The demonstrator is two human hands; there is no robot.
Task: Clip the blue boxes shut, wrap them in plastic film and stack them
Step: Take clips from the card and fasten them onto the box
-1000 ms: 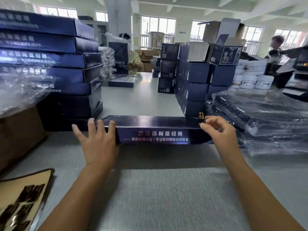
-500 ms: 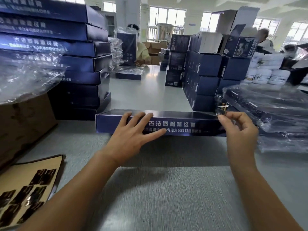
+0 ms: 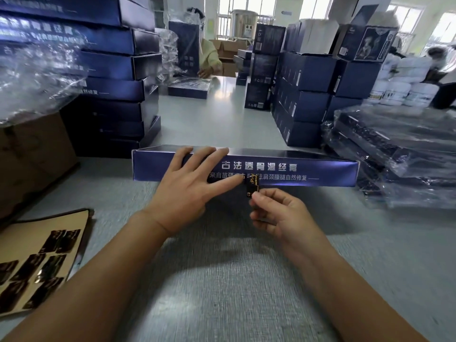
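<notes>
A long flat blue box (image 3: 308, 169) with white lettering lies across the grey table in front of me. My left hand (image 3: 190, 191) rests flat on its top and front face, fingers spread and straight. My right hand (image 3: 278, 213) pinches a small black and gold seal sticker (image 3: 252, 186) between thumb and forefinger, held against the lower front edge of the box near its middle. A tall stack of blue boxes (image 3: 116, 70) stands at the left. Film-wrapped boxes (image 3: 399, 149) are piled at the right.
A tan backing sheet (image 3: 37, 262) with several black stickers lies at the lower left. A brown carton (image 3: 32, 156) with loose plastic film (image 3: 37, 70) sits at the left. Upright blue cartons (image 3: 306, 95) and white tubs (image 3: 402, 87) stand behind; a person works at the table's far end.
My right hand carried the sticker from the box's right end to the middle of its front edge. My left hand slid along the box to the centre.
</notes>
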